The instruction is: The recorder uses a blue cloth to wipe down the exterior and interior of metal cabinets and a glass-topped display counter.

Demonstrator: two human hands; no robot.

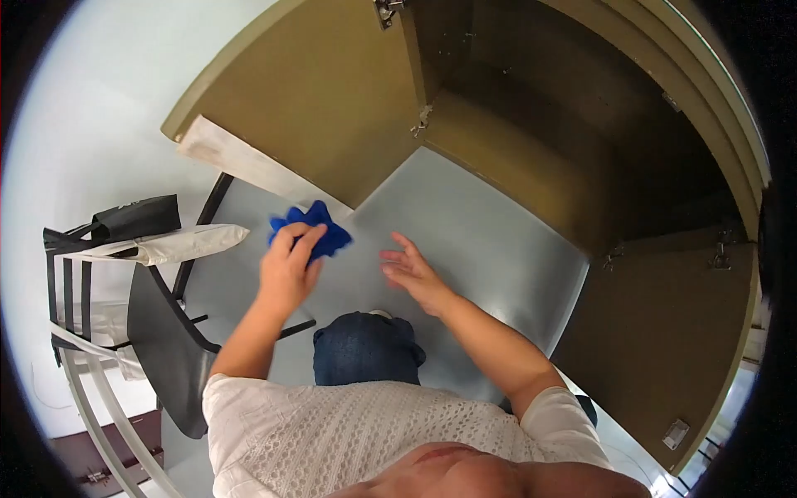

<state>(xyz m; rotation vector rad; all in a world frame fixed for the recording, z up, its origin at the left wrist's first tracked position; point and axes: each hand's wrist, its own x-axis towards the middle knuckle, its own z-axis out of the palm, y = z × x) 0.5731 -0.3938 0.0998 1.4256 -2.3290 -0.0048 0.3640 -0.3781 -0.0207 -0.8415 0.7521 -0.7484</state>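
Observation:
A crumpled blue cloth [333, 239] is gripped from above by my left hand [287, 264], fingers bent around its near side. To the right of it my right hand [414, 274] hangs in the air with fingers spread, holding nothing. In front of me stands a brown cabinet with both doors swung outward. Its left door [317, 81] is nearest to the cloth. The right door [666, 348] reaches back past my right arm. Inside the cabinet, the interior [560, 118] is dark, and its far corners cannot be made out.
A grey floor [473, 230] spreads below. On my left are a black chair [165, 355] and a rack [68, 292] with a black bag [137, 221] and a white fabric item [193, 244]. A pale strip [261, 168] runs along the left door's lower edge. Metal hinges [422, 121] jut out.

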